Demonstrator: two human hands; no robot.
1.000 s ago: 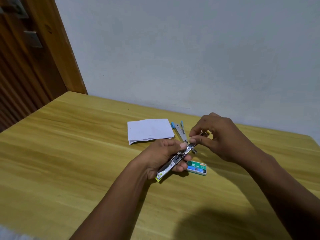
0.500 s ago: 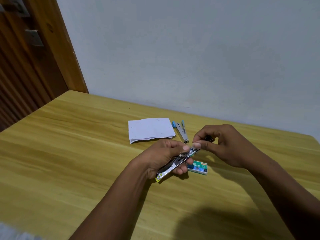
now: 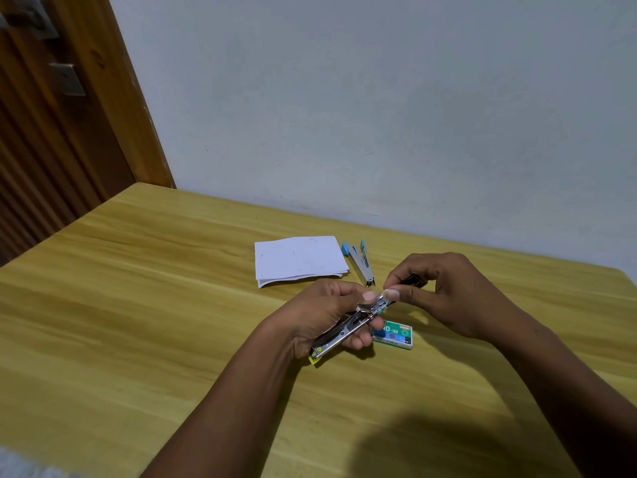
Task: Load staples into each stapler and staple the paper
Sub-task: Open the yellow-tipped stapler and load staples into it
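One yellow-ended stapler: left hand grips body, right hand pinches front end; green box reads "0-1M".

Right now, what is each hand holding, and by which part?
The left hand grips the yellow-ended stapler around its middle; the right hand pinches that stapler's far end between thumb and forefinger.

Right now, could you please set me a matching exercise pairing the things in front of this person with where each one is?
Things
1. paper stack
2. blue-ended stapler
3. yellow-ended stapler
4. staple box

Places
A. gripped in the left hand
B. on the table, beside the left hand's fingertips
C. on the table, just right of the paper stack
D. flat on the table, leftmost, towards the wall

Pairs: 1-D, 2-C, 3-A, 4-B
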